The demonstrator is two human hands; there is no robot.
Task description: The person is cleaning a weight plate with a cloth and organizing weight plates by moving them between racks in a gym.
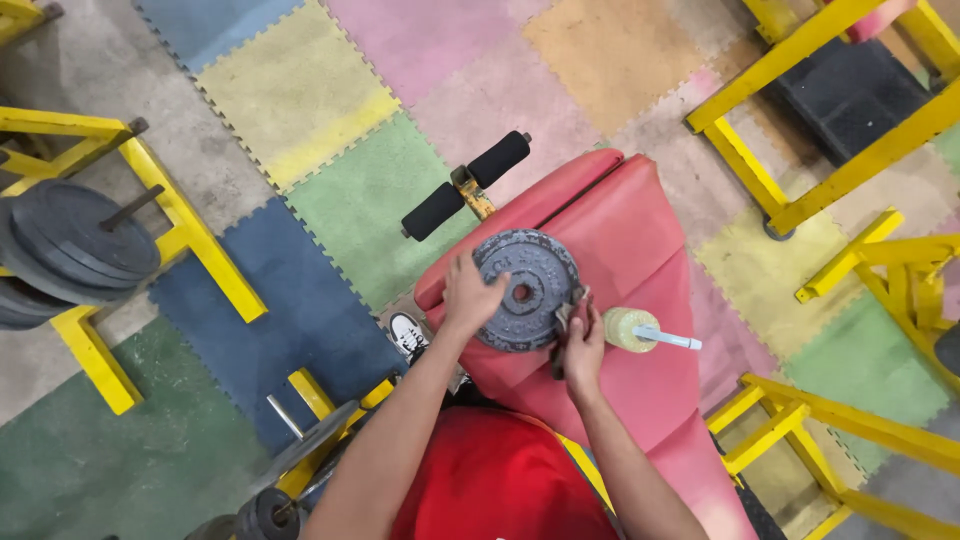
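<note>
A floor (340, 210) of coloured foam mats in blue, yellow, green, pink and orange fills the view. Yellow steel frames (820, 130) stand along the right edge, and another frame (190, 235) on the left carries a stack of dark plates (70, 245). In the middle a red padded bench (620, 240) runs slantwise, with 2 black foam rollers (465, 185) at its far end. A grey weight plate (535, 275) lies flat on the bench pad, its centre hole showing. The left hand (470, 298) rests on the plate's left rim, fingers pressed together and curled over the edge. The right hand (582, 345) sits at the plate's lower right edge, fingers pinching a small dark cloth (568, 312) against the rim. Just right of that hand a pale yellow-green bottle (628, 329) with a light blue nozzle lies on its side on the pad. Below the bench's left edge a black and white shoe (407, 333) shows on the floor.
</note>
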